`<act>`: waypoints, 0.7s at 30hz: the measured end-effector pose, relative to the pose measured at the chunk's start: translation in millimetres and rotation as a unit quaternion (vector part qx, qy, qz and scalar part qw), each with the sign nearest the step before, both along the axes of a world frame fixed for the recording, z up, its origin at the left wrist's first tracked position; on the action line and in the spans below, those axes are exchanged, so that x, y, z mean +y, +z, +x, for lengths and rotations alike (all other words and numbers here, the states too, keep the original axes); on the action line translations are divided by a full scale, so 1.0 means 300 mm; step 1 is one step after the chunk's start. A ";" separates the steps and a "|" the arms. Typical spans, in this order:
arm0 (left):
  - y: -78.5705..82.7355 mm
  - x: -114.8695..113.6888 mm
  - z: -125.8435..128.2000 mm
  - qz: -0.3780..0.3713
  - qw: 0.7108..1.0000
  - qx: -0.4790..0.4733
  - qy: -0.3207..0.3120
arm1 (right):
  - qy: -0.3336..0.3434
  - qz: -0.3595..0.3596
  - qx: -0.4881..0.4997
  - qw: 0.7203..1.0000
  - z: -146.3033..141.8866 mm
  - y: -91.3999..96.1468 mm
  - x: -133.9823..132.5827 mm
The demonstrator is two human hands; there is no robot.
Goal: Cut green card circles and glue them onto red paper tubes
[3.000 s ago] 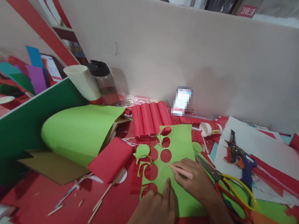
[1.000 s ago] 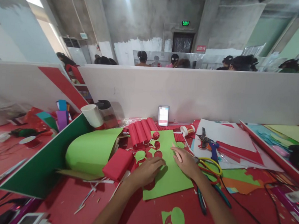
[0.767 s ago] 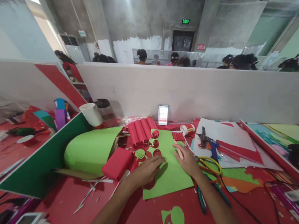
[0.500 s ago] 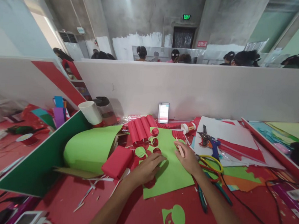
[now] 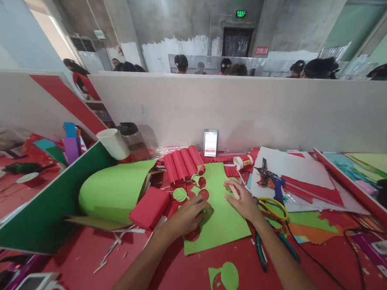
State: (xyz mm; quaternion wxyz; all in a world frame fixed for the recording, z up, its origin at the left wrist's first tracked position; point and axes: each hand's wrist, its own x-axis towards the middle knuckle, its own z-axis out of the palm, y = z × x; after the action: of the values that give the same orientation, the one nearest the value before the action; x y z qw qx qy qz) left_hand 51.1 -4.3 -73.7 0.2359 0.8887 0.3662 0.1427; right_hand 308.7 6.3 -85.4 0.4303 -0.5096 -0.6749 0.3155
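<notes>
Fingers of the right hand [image 5: 242,201] clamp a pink pen-like tool [image 5: 234,192] over the lime-green paper sheet [image 5: 219,227]; across its left edge, the left hand [image 5: 192,211] arches palm-down, grip unclear.

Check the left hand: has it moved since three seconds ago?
Yes, forward, away from the person's body. Against the red block, the left hand was nearer the body then; now it is about level with the block, over the green sheet.

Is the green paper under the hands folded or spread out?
Spread out: the green paper lies flat over the red table, no fold visible.
</notes>
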 end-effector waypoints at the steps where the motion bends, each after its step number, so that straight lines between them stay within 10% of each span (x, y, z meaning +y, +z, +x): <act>1: -0.001 0.000 0.000 0.003 1.000 0.003 -0.003 | 0.004 -0.002 -0.009 1.000 -0.002 0.001 -0.003; 21: 0.020 -0.007 0.002 0.055 0.998 0.029 -0.004 | -0.045 0.030 -0.156 0.986 -0.007 -0.002 -0.004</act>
State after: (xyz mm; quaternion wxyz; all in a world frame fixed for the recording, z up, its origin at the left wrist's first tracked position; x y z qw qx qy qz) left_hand 51.7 -6.4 -67.8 0.1768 0.9054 0.3611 0.1361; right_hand 306.6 5.2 -86.1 0.3486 -0.5696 -0.7192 0.1917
